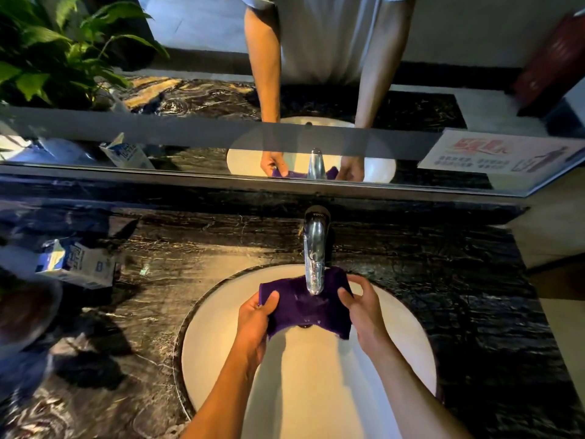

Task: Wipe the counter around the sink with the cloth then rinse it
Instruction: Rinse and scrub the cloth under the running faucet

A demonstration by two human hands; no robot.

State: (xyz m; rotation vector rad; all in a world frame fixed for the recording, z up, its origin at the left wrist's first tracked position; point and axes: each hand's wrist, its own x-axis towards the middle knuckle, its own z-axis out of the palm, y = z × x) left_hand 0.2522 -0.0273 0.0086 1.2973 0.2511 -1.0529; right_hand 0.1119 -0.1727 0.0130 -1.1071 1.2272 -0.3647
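A purple cloth (305, 307) is stretched flat over the white sink basin (221, 331), directly under the spout of the chrome tap (314, 248). My left hand (254, 318) pinches the cloth's left edge with the thumb on top. My right hand (361, 305) holds its right edge. Water seems to fall on the cloth's middle, where it glistens. The dark marble counter (196, 248) surrounds the basin on all sides.
A blue and white carton (76, 264) lies on the counter at the left, next to a round bowl (25, 312) at the left edge. A mirror (411, 115) runs along the back wall, reflecting a green plant (47, 49) and a printed sign (506, 153).
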